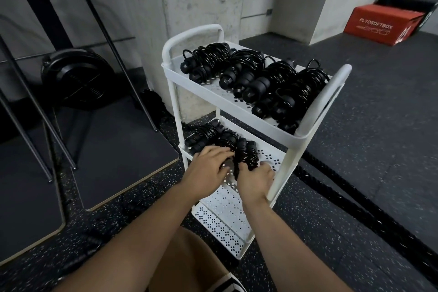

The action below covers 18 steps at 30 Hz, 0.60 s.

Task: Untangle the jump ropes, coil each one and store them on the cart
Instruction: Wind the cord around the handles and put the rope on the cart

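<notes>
So the white cart (317, 111) sits mid-frame, and its top shelf (208, 92) holds a row of black jump ropes (248, 73), each wound into a tight bundle with the handles facing the same way. My guess is that's deliberate: lined up like that, they pack side by side and won't snag on each other again.

The action is one level down. On the middle shelf (272, 160) there are a couple of finished bundles (206, 135) pushed to the far left end, and a new coil (246, 152) is going in right beside them, touching the last one. The right hand (257, 181) has its fingers (265, 165) curled round the near end of that coil, probably so the wraps don't spring loose. The left hand (211, 168) lies on top with its fingers (213, 153) spread fairly flat across the neighbouring bundles, which looks like steadying them while the new one slots in. I'd say filling from the far end leaves room nearer the person for more ropes.
</notes>
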### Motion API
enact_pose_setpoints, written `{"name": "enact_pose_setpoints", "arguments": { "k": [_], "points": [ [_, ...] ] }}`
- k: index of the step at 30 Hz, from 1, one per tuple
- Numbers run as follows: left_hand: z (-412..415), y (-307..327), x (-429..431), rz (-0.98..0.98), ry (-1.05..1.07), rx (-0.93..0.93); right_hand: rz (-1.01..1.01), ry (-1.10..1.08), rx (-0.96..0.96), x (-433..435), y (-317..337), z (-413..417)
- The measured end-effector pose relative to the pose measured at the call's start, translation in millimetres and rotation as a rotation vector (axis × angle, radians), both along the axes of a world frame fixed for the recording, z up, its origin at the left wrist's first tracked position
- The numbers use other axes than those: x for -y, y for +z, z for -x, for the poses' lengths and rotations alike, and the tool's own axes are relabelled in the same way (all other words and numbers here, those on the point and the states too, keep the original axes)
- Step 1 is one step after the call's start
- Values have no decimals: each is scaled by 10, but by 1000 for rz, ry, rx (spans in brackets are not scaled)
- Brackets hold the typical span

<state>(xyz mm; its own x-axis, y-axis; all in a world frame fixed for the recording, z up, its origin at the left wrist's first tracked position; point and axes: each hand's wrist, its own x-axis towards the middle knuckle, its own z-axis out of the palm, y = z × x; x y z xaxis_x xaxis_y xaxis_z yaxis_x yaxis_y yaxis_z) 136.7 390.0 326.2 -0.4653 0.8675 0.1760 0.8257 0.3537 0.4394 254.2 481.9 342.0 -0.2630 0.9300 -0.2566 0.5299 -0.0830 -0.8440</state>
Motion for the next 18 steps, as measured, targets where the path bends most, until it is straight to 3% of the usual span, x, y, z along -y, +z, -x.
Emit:
{"name": "enact_pose_setpoints", "arguments": {
  "k": [5, 11, 14, 18],
  "points": [
    [69, 72, 272, -39, 97, 57, -133, 104, -108, 14, 108, -98],
    [346, -100, 1014, -106, 272, 185, -555, 281, -184, 330, 55, -81],
    [507, -370, 1457, -69, 371, 209, -672, 471, -266, 544, -49, -43],
    [718, -806, 1948, -12, 486, 322, -678, 781, -244, 831, -283, 131]
  ]
}}
